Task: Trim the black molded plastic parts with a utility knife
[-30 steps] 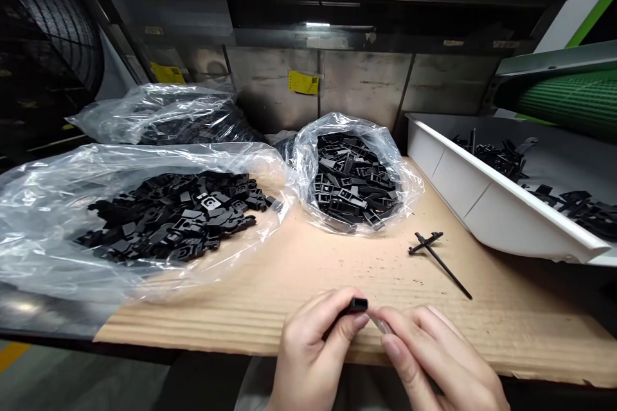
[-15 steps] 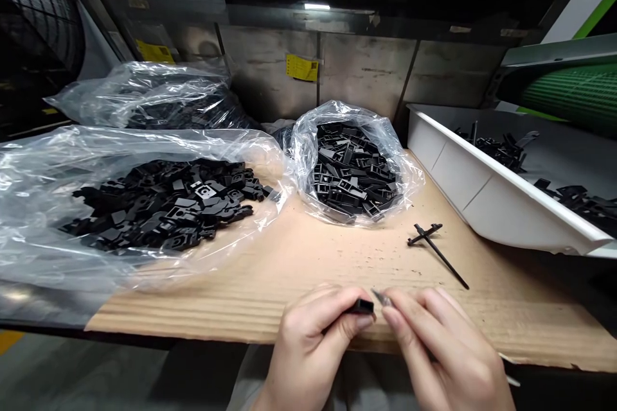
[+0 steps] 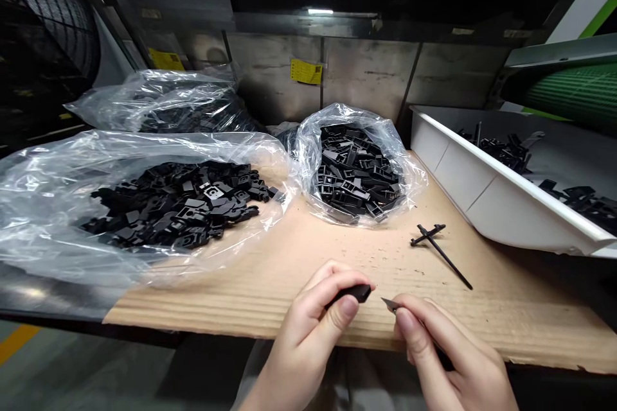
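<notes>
My left hand (image 3: 313,327) is closed on a small black plastic part (image 3: 354,294), pinched between thumb and fingers near the front edge of the cardboard sheet (image 3: 270,270). My right hand (image 3: 443,353) is closed on a small blade (image 3: 389,303), whose grey tip points at the part from a short gap to its right. Both hands hover just above the cardboard.
A black sprue piece (image 3: 438,249) lies on the cardboard at the right. Open clear bags of black parts sit at left (image 3: 178,202) and centre (image 3: 354,170), another bag behind (image 3: 159,103). A white tray (image 3: 486,192) with more parts slopes at right.
The blade tip was touching the end of the black part; now it has drawn a little to the right, apart from it. The left hand has turned the part slightly.
</notes>
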Motion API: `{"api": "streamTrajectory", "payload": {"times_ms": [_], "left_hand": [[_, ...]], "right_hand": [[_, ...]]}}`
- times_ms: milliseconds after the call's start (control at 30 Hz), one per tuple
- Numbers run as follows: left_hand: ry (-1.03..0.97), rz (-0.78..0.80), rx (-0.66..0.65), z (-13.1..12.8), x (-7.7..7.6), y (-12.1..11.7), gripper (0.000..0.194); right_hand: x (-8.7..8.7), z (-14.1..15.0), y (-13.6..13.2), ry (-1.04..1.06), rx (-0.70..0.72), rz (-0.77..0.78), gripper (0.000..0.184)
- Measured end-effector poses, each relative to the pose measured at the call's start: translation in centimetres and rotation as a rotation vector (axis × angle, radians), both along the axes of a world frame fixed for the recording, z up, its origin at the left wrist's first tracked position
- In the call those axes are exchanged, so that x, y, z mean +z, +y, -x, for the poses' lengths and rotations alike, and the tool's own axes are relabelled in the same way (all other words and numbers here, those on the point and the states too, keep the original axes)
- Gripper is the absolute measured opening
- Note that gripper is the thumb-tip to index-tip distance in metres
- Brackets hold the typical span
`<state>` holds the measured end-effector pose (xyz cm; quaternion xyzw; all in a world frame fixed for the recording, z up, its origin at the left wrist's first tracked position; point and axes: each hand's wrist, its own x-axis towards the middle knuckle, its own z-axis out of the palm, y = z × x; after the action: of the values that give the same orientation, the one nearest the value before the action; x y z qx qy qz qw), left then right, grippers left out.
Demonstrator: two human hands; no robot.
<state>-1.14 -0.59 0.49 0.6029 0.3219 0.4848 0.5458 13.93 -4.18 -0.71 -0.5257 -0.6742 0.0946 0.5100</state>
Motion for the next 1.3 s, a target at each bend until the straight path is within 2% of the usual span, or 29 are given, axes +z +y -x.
{"api": "streamTrajectory", "payload": {"times_ms": [267, 500, 767, 1067, 1133, 1200, 1300], "left_hand": [[0.021, -0.019, -0.014, 0.0, 0.2, 0.2, 0.027], [0.033, -0.030, -0.006, -0.1, 0.0, 0.1, 0.027], [0.029, -0.038, 0.042, -0.2, -0.2, 0.1, 0.023], [0.060, -0.061, 0.056, -0.3, -0.2, -0.1, 0.025], [0.074, -0.076, 0.081, -0.4, -0.3, -0.1, 0.025], [0.103, -0.116, 0.126, -0.5, -0.4, -0.1, 0.026], [0.181, -0.245, 0.237, -0.7, -0.9, -0.2, 0.029]], "right_hand": [[0.6, -0.1, 0.9, -0.134, 0.043, -0.066, 0.013], [0.3, 0.1, 0.7, -0.047, 0.045, -0.015, 0.013], [0.9, 0.8, 0.4, 0.114, 0.154, 0.121, 0.013], [0.6, 0.8, 0.3, 0.129, 0.097, 0.111, 0.013], [0.6, 0.9, 0.3, 0.142, 0.096, 0.154, 0.012], [0.8, 1.0, 0.1, 0.185, 0.101, 0.263, 0.017], [1.0, 1.2, 0.0, 0.357, 0.179, 0.562, 0.032]]}}
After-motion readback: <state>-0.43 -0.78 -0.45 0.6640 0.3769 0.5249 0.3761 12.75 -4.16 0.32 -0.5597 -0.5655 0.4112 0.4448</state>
